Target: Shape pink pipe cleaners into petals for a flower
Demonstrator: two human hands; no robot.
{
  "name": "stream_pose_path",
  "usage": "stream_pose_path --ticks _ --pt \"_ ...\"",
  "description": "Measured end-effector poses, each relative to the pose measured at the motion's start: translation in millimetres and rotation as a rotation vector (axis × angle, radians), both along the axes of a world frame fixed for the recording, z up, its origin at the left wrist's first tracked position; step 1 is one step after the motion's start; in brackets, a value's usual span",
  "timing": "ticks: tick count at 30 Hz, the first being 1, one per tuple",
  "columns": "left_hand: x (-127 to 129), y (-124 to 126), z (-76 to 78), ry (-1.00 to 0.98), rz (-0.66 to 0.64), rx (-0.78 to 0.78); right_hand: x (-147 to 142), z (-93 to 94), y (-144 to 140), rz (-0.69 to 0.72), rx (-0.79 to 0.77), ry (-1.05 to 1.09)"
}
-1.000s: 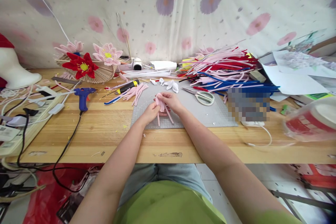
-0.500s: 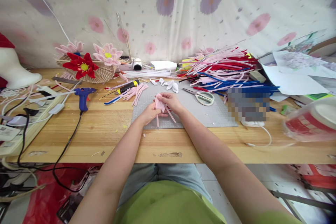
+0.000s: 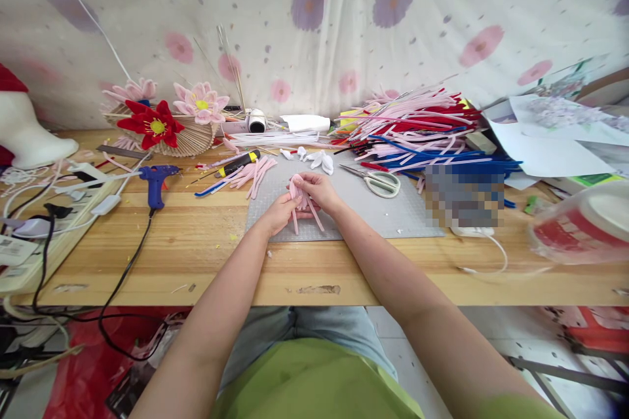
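Pink pipe cleaners (image 3: 295, 187), bent over at the top with two loose ends hanging down, are held between my hands above the grey cutting mat (image 3: 373, 219). My left hand (image 3: 284, 209) is closed on their lower left side. At the upper right, my right hand (image 3: 317, 190) pinches the bend with thumb and fingers. Some of the fingers are hidden behind the strands. Small white fuzzy pieces (image 3: 322, 161) lie just beyond my hands. Scissors with pale handles (image 3: 382, 184) rest on the mat to the right. Short pink pipe cleaners (image 3: 253, 175) lie to the left.
A blue glue gun (image 3: 156, 184) and a power strip (image 3: 73, 229) with tangled cables occupy the left. Red and pink fuzzy flowers (image 3: 154, 124) stand behind them. A large pile of coloured pipe cleaners (image 3: 417, 121) fills the back right. A plastic tub (image 3: 582, 226) sits far right.
The hanging ends of the pink pipe cleaners have shifted; the right one has swung slightly left and hangs steeper. Both hands keep their hold in nearly the same place.
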State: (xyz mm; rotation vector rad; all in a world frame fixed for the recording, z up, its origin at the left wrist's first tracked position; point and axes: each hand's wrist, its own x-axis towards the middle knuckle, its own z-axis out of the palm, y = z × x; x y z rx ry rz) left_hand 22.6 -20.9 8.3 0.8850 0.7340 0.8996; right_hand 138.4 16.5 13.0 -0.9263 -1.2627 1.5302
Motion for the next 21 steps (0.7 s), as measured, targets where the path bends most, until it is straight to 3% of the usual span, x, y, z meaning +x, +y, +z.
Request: stream_pose_path --ticks 11,17,21 --pt "0.3 -2.3 -0.5 -0.032 0.007 -0.016 -0.6 -1.5 -1.2 0.012 0.004 0.064" --pt "0.8 -1.9 1.9 -0.013 0.03 -0.001 3.4 1.8 -1.9 0.217 -0.041 0.023" --pt "4.1 -0.8 2.4 -0.054 0.05 -0.013 0.0 -0.4 -1.4 0.095 -0.053 0.082"
